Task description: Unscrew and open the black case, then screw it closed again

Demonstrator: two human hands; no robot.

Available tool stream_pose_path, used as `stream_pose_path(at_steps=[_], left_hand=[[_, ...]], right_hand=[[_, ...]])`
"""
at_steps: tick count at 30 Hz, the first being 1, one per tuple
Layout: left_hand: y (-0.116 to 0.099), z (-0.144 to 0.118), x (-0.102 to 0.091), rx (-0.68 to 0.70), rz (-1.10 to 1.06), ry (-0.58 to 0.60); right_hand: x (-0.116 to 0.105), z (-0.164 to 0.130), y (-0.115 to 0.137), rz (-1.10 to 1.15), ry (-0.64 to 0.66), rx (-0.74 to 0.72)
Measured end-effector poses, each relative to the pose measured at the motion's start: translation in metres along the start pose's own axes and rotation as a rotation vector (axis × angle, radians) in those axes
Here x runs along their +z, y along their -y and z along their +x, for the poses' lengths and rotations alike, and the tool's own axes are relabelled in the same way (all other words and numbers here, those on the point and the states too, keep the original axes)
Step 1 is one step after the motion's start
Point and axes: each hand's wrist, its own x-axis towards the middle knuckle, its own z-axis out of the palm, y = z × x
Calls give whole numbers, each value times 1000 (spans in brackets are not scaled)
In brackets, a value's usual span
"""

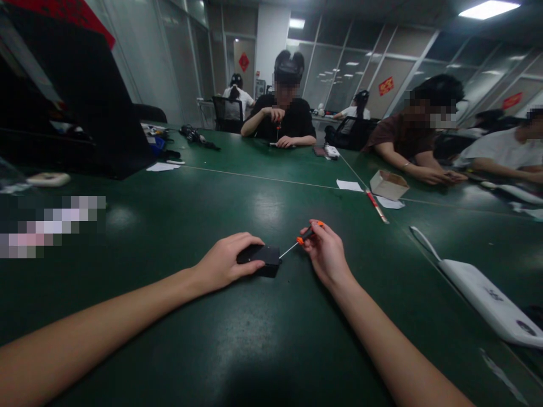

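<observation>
green table (237, 350) | glass partition walls (339, 68) | ceiling light (488, 9)

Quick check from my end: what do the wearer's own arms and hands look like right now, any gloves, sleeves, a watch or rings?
Both forearms are bare as far as the picture's lower edge, with no sleeve in view. The left hand and the right hand wear no gloves. No watch, bracelet or strap shows at either wrist, and no ring is visible, though the dim light and small fingers leave that unsure.
</observation>
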Motion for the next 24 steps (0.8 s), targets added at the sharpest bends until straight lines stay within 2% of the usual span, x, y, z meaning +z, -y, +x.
stream_pose_path(at_steps=[11,14,19,21,24], left_hand=[[-2,0,1,11,23,-12],[-2,1,1,7,19,-10],[-1,2,1,-35,9,-51],[0,3,1,-50,1,-68],[0,3,1,-60,-17,-75]], right_hand=[[-4,2,0,53,-55,48],[-1,-2,-2,49,-3,111],[11,-14,-6,32,152,261],[10,-12,-6,40,156,263],[1,-2,-3,65,86,192]])
